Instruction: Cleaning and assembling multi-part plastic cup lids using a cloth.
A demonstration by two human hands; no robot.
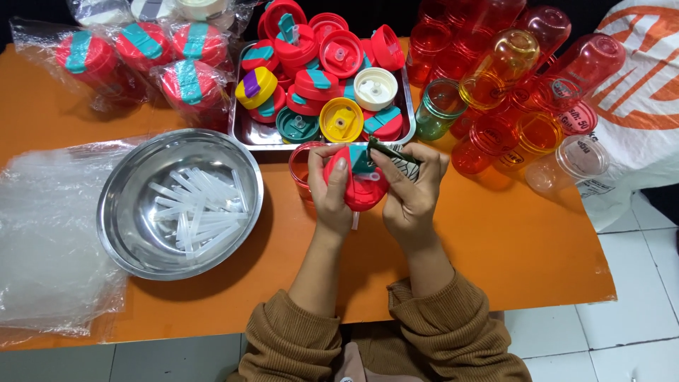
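Observation:
Over the middle of the orange table (495, 240), both my hands hold a red bottle lid (362, 185) with a teal flap. My left hand (329, 189) grips the lid's left side, thumb on top. My right hand (412, 191) steadies the right side and also pinches a dark green patterned piece (396, 154) between thumb and fingers. A red transparent bottle (303, 168) lies just behind my left hand, partly hidden. A thin clear straw end (356, 221) sticks out below the lid.
A steel bowl (127, 233) of clear straws sits at left, beside clear plastic bags (42, 233). A steel tray (247, 134) of coloured lids stands behind. Wrapped lidded bottles (141, 49) are back left; several red, orange and clear bottles (516, 92) lie right. A white sack (636, 92) is far right.

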